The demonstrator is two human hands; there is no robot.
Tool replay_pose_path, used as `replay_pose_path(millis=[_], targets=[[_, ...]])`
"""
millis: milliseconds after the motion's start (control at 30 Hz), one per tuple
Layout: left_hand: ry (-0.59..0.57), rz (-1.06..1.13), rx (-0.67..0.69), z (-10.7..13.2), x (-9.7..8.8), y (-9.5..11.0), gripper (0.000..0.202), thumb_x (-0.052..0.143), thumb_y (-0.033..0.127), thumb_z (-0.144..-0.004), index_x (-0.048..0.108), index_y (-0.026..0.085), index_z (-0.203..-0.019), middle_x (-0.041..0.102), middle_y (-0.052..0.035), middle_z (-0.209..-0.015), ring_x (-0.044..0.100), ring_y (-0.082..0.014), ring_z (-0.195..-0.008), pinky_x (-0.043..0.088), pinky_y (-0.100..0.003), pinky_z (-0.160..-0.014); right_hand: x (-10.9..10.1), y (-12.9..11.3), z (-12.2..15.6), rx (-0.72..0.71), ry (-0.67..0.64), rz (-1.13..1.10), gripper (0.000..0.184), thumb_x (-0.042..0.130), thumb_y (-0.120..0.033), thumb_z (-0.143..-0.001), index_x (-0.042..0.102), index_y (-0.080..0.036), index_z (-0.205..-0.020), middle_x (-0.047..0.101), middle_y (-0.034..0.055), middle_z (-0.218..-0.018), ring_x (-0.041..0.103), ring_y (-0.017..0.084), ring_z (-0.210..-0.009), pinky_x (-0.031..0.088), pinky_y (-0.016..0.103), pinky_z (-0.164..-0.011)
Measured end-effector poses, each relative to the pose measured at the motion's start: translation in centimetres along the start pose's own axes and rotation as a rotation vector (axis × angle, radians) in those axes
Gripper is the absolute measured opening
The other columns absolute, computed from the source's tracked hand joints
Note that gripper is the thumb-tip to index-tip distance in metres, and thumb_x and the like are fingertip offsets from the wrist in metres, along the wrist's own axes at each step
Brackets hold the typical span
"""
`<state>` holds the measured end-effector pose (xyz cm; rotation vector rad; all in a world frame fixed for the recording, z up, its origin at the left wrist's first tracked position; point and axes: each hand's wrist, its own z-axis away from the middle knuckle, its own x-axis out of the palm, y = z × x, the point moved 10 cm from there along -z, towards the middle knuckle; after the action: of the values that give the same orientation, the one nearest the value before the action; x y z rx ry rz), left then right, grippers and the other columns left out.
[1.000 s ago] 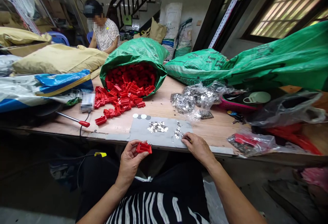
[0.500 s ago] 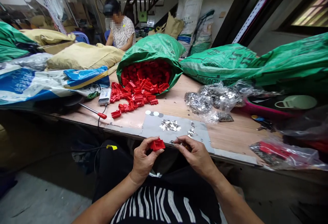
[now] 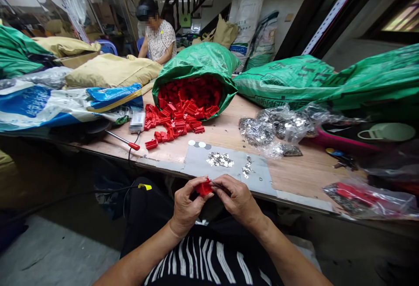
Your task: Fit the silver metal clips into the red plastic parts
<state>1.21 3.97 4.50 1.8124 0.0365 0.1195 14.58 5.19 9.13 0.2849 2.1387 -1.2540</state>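
My left hand [image 3: 187,205] pinches a small red plastic part [image 3: 204,187] just in front of the table's near edge, above my lap. My right hand [image 3: 238,199] is closed on a thin dark tool or metal piece whose tip touches the red part; the two hands meet at it. On the grey sheet [image 3: 262,177] right behind them lie small piles of shiny metal bits [image 3: 220,160]. Further back a green sack [image 3: 199,61] lies open, spilling several red parts [image 3: 176,122] over the wooden table [image 3: 304,170].
Clear bags of metal pieces [image 3: 278,129] sit right of the sack, more green sacks [image 3: 343,85] behind them. A red-handled screwdriver [image 3: 122,140] and blue-white bags [image 3: 59,107] lie at left. Another person [image 3: 157,37] sits at the far end. A bag with red items [image 3: 363,199] rests at right.
My right hand left the metal bits on the grey sheet and came over to the red part in my left hand. The view swung left and the hands closed together.
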Motion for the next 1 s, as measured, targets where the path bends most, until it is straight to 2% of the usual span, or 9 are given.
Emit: replay_pose_path(millis=[267,433,567,733,933,1000], targets=[[0.008,-0.007,0.018,0.1,-0.1,0.1,0.035,0.076,0.018,-0.069,0.07,0.024,-0.103,0.072,-0.0062,-0.108,0.067,-0.0226,-0.098,0.052,-0.031,-0.09,0.0,0.0,0.1,-0.003,0.07,-0.087,0.012,0.052,-0.02,-0.09,0.064,-0.022,-0.092,0.064,0.0052,-0.085,0.061,0.018,-0.08,0.05,0.03,-0.073],[-0.029,-0.096,0.106,0.0,0.0,0.7,0.035,0.072,0.021,-0.075,0.064,0.022,-0.109,0.07,-0.0064,-0.112,0.067,-0.0205,-0.1,0.053,-0.032,-0.09,0.3,1.4,0.3,0.115,-0.022,-0.252,0.018,0.051,-0.03,-0.092,0.066,-0.021,-0.098,0.063,0.0061,-0.092,0.059,0.018,-0.084,0.048,0.029,-0.075],[-0.038,-0.123,0.141,0.0,0.2,1.1,0.034,0.071,0.021,-0.076,0.063,0.023,-0.109,0.07,-0.0053,-0.112,0.067,-0.0195,-0.101,0.053,-0.031,-0.09,-0.1,3.6,0.7,0.262,0.01,-0.339,0.02,0.054,-0.037,-0.09,0.061,-0.021,-0.101,0.061,0.0032,-0.092,0.055,0.016,-0.081,0.044,0.027,-0.073],[-0.073,-0.133,0.183,0.1,0.7,1.5,0.035,0.071,0.017,-0.076,0.062,0.024,-0.11,0.07,-0.0051,-0.111,0.067,-0.0197,-0.102,0.053,-0.031,-0.091,1.4,4.4,0.6,0.324,-0.067,-0.439,0.021,0.059,-0.04,-0.085,0.054,-0.02,-0.084,0.051,-0.0015,-0.078,0.047,0.013,-0.074,0.039,0.025,-0.069],[-0.177,-0.187,0.305,1.2,1.7,2.1,0.04,0.066,0.01,-0.077,0.062,0.026,-0.114,0.07,-0.0048,-0.114,0.065,-0.0203,-0.106,0.051,-0.033,-0.095,3.9,4.9,0.9,0.379,-0.185,-0.645,0.032,0.065,-0.045,-0.079,0.046,-0.02,-0.079,0.044,-0.0043,-0.072,0.04,0.011,-0.065,0.036,0.023,-0.06],[-0.206,-0.194,0.292,1.4,2.0,1.6,0.04,0.064,0.009,-0.078,0.063,0.026,-0.114,0.07,-0.0048,-0.113,0.065,-0.0208,-0.106,0.05,-0.033,-0.096,4.5,5.5,1.4,0.399,-0.2,-0.661,0.034,0.065,-0.048,-0.078,0.044,-0.02,-0.077,0.043,-0.0045,-0.071,0.04,0.011,-0.065,0.035,0.023,-0.059]])
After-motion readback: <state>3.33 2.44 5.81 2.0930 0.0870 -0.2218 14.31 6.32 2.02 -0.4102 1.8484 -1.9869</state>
